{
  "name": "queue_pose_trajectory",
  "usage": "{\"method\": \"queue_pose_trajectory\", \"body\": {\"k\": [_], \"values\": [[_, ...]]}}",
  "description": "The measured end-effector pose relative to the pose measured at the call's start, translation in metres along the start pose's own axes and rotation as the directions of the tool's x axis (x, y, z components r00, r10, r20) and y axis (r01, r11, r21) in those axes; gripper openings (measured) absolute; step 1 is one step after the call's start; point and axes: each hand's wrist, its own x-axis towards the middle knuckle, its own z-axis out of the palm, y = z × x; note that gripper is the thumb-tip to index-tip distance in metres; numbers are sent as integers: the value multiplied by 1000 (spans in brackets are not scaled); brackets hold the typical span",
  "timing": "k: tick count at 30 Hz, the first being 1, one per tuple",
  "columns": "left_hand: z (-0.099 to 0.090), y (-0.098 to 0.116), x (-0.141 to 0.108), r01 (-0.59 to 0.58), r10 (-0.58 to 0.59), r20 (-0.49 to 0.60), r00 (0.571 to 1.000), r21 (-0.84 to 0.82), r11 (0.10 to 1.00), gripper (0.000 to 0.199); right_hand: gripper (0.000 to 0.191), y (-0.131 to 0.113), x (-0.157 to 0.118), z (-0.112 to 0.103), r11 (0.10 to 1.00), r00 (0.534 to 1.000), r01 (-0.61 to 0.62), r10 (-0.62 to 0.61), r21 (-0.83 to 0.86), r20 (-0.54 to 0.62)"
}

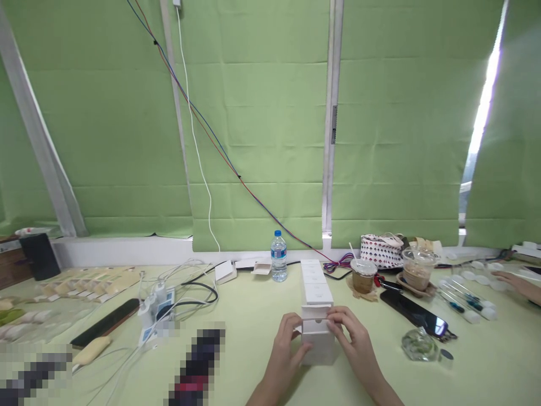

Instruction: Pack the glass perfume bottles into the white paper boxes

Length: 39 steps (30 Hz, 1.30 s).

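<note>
On your left, a power strip (170, 296) with white plugs lies on the table (245, 321). A water bottle (279, 262) stands near the wall. Your left hand (286, 348) grips the open white box (319, 352) by its left side, thumb on the front. That box stands before you, flap raised, just in front of a row of white boxes (315, 279). Your right hand (354, 338) pinches its upper right edge. Farther right are a lidded cup (362, 283), a black phone (412, 311) and another person's hand (513, 282).
</note>
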Motion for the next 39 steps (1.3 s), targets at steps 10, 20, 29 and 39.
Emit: {"method": "queue_pose_trajectory", "body": {"k": [10,20,29,39], "values": [[1,-16,-3,-85,84,22,996,80,993,27,26,11,-4,5,993,998,54,-55,-101,-13],[1,-19,-3,-153,146,48,988,243,958,16,23,23,-5,7,917,949,-222,281,332,-142],[0,-19,-4,-69,65,28,997,166,984,15,34,23,-1,13,731,916,-343,399,590,39],[13,-15,-4,31,-56,-149,987,-163,986,32,31,20,3,10,841,953,-299,284,450,102]]}}
